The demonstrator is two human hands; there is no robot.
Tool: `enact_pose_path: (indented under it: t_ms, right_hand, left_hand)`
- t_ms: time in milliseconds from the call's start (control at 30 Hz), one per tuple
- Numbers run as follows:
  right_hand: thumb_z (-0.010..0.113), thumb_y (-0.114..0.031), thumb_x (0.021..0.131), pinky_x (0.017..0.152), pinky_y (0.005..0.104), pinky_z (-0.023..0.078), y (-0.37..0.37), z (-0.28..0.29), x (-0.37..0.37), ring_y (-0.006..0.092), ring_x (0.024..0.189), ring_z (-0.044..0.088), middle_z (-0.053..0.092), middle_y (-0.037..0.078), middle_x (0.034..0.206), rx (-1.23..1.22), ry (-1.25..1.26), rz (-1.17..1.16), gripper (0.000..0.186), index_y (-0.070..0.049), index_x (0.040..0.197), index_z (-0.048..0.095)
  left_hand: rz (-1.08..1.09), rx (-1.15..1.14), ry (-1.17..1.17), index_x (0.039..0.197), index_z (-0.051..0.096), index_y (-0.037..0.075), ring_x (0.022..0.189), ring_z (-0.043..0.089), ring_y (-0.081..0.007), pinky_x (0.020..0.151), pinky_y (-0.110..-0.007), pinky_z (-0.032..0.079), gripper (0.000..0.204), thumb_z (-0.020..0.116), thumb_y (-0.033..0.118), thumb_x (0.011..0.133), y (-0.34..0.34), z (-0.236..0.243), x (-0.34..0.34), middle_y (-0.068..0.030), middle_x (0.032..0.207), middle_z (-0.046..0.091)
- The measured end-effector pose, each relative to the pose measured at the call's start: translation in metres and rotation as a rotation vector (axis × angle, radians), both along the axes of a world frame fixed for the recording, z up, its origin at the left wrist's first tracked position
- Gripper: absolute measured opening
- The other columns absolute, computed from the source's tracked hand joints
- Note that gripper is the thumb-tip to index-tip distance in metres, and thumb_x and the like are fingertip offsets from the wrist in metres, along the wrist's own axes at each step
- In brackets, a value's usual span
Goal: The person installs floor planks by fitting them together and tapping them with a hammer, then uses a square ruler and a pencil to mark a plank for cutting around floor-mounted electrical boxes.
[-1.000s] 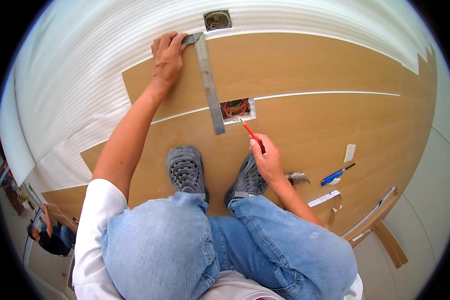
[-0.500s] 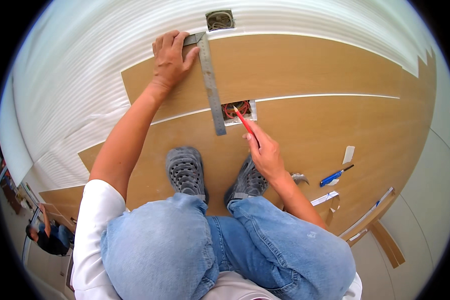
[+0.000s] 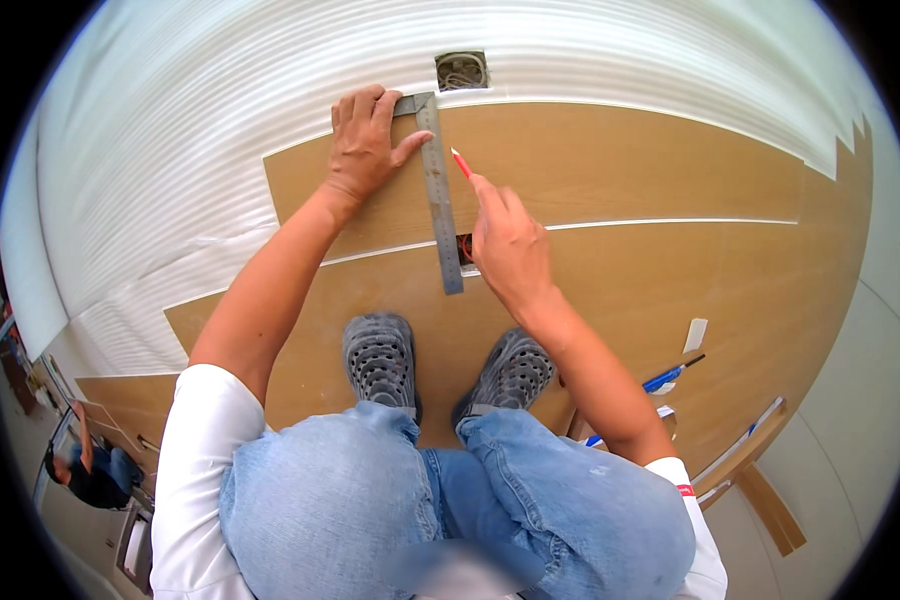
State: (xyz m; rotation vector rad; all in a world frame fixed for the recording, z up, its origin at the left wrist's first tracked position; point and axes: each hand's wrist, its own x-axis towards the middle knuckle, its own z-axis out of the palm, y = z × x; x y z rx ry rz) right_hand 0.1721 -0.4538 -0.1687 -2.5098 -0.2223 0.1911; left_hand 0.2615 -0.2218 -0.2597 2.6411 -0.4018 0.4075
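We are looking at a floor covered in white foam sheet, with brown wood planks lying on it. A metal square ruler is lying on the planks. A blue pen is resting farther right.

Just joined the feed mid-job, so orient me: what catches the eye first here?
At top centre, the left hand presses a grey metal try square flat on the tan wood-look floor plank. The right hand holds a red pencil with its tip beside the square's blade. Beyond them, a small square floor opening with cables sits in the white ribbed underlay.
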Motion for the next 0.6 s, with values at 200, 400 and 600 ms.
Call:
enact_pose_path:
  t_ms: [200, 400, 600]
  right_hand:
    - [0.058, 0.002, 0.093, 0.069, 0.0491, 0.058, 0.01, 0.001, 0.013, 0.0396, 0.081, 0.069, 0.065, 0.016, 0.1, -0.036, 0.009, 0.04, 0.041, -0.006, 0.132, 0.064]
    - [0.059, 0.0, 0.093, 0.069, 0.049, 0.058, 0.007, 0.008, 0.002, 0.0392, 0.08, 0.069, 0.064, 0.016, 0.098, -0.055, 0.077, 0.078, 0.041, -0.005, 0.133, 0.064]
    - [0.063, -0.006, 0.091, 0.066, 0.0489, 0.059, -0.015, 0.033, -0.044, 0.0372, 0.079, 0.072, 0.064, 0.014, 0.098, -0.165, 0.285, 0.206, 0.044, -0.006, 0.135, 0.061]
  left_hand:
    - [-0.004, -0.006, 0.005, 0.128, 0.062, 0.006, 0.117, 0.053, -0.0327, 0.102, -0.046, 0.041, 0.065, 0.087, 0.045, 0.082, -0.001, 0.004, -0.001, -0.0114, 0.124, 0.058]
    - [-0.002, 0.005, -0.02, 0.126, 0.063, 0.007, 0.115, 0.053, -0.0319, 0.101, -0.045, 0.041, 0.064, 0.086, 0.046, 0.081, -0.001, 0.0, 0.001, -0.0105, 0.123, 0.058]
    - [0.004, 0.023, -0.039, 0.125, 0.063, 0.007, 0.115, 0.053, -0.0308, 0.101, -0.044, 0.041, 0.065, 0.086, 0.048, 0.081, -0.001, -0.002, 0.0, -0.0097, 0.12, 0.058]
